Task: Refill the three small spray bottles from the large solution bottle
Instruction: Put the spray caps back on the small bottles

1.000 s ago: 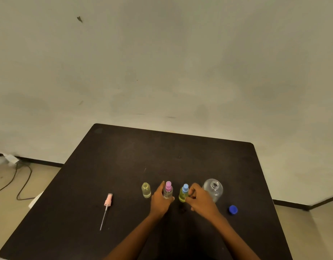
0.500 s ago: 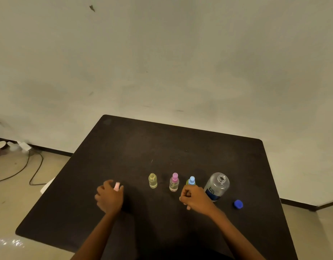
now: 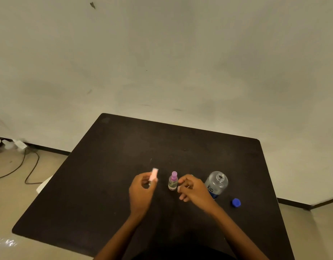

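The large solution bottle (image 3: pixel 217 183) stands open on the right of the black table (image 3: pixel 124 147), its blue cap (image 3: pixel 236 202) lying apart from it, nearer the table's right edge. It looks clear and nearly drained, though its level is hard to read from above. Just left of it, past the right hand, stands the purple-capped spray bottle (image 3: pixel 173 181), upright with its sprayer on and pale yellowish liquid inside. That one seems refilled and closed. No other small bottle shows plainly. If the other two are on the table, the hands hide them.

The left hand (image 3: pixel 143 190) pinches a pink sprayer head (image 3: pixel 154 174) between thumb and fingertips and holds it up above the tabletop. This suggests a bottle on that side is waiting to have its head screwed on. The task looks well along, with closing up left to do.

The right hand (image 3: pixel 193 188) hovers between the purple-capped bottle and the large one, fingers loosely curled. Whether they hold anything cannot be told. A cable (image 3: pixel 30 169) trails on the floor at the far left.
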A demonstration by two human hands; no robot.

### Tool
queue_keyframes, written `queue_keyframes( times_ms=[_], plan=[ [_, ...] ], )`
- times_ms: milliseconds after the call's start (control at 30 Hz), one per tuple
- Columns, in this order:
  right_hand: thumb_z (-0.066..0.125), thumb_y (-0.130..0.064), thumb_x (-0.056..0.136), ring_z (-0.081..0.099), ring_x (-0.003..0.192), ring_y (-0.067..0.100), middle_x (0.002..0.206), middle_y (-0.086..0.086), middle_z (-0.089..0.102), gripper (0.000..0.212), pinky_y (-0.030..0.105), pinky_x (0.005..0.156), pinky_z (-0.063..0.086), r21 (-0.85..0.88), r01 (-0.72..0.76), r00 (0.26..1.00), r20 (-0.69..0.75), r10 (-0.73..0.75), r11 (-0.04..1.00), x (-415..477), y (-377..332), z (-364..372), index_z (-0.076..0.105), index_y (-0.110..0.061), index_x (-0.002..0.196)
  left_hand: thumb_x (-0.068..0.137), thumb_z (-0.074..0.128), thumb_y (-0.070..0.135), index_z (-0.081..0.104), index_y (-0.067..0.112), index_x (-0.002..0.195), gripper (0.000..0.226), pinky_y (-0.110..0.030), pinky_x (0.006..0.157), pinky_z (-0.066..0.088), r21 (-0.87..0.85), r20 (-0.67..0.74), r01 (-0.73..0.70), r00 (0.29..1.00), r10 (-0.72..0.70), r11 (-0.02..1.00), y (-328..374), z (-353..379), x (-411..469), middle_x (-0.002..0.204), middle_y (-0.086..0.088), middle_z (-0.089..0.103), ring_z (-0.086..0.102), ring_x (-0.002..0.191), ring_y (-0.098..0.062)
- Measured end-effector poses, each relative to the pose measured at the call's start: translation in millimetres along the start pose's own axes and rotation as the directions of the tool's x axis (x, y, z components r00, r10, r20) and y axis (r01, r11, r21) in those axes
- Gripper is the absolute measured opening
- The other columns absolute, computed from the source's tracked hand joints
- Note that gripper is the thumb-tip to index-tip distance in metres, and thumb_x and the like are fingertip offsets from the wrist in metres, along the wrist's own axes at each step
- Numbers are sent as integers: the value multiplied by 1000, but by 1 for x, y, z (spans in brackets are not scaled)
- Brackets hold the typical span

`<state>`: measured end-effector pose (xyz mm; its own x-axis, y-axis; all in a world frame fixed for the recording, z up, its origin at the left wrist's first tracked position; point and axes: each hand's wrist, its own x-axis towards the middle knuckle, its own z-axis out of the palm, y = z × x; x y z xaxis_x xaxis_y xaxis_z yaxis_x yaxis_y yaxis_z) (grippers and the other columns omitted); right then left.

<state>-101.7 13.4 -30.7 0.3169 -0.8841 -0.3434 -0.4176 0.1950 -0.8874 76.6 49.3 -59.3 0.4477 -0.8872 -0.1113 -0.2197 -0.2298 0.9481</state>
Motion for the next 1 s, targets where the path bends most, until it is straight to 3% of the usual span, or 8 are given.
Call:
queue_keyframes(
  times_ms=[100,233,367,467,600,700,800,1000],
  plan=[
    [58,-10,88,66,79,14,90,1,67,32,25,64,53,205,30,998,-65,-17,978,0,-13,2,50,-25,115,76,73,9,61,31,86,27,-13,72,49,-35,104,-113,988,116,993,29,18,-16,86,10,66,63,83,4],
    [60,-5,86,67,89,19,95,9,69,37,30,69,56,293,40,997,-75,-18,955,0,-23,1,53,-23,117,76,71,2,59,24,86,27,-3,70,46,-85,174,-133,974,146,987,41,30,-27,84,11,63,60,82,14],
    [64,1,81,67,76,14,84,3,69,34,22,59,52,304,46,992,-129,-7,951,0,-22,2,59,-12,112,76,71,0,61,10,99,27,-11,79,51,-130,234,-116,962,144,985,37,35,-25,91,9,63,62,85,10],
    [65,3,79,66,73,11,81,2,66,34,20,58,50,315,78,978,-210,-11,946,1,-23,-1,58,-8,111,74,76,15,57,18,113,44,-9,77,46,-89,309,-127,940,148,988,29,32,-15,108,11,59,58,99,-2],
    [62,4,82,68,80,20,94,14,67,32,23,61,56,366,112,960,-280,-5,924,4,-24,-12,56,-9,111,81,69,17,52,29,114,39,-29,91,46,-22,41,-38,998,39,999,3,22,6,115,9,51,52,108,-12],
    [61,5,82,68,72,19,87,10,67,30,22,59,56,392,144,946,-323,-10,909,5,-25,-20,56,-11,107,78,71,14,47,19,128,55,-38,100,38,169,-82,153,987,-141,974,-23,17,28,132,-8,46,45,121,-26],
    [60,6,82,68,67,15,83,6,68,29,21,59,56,401,146,942,-336,-4,905,5,-25,-23,57,-13,103,76,74,15,40,17,137,70,-46,105,35,275,35,224,969,-243,935,-44,17,44,140,-10,42,38,130,-30],
    [61,3,83,69,74,19,90,9,67,30,24,62,57,367,124,953,-303,-7,922,4,-23,-26,56,-13,108,78,71,10,51,9,128,54,-38,100,42,190,169,183,962,-216,964,-60,27,60,128,-11,56,53,118,-26]
  ],
)
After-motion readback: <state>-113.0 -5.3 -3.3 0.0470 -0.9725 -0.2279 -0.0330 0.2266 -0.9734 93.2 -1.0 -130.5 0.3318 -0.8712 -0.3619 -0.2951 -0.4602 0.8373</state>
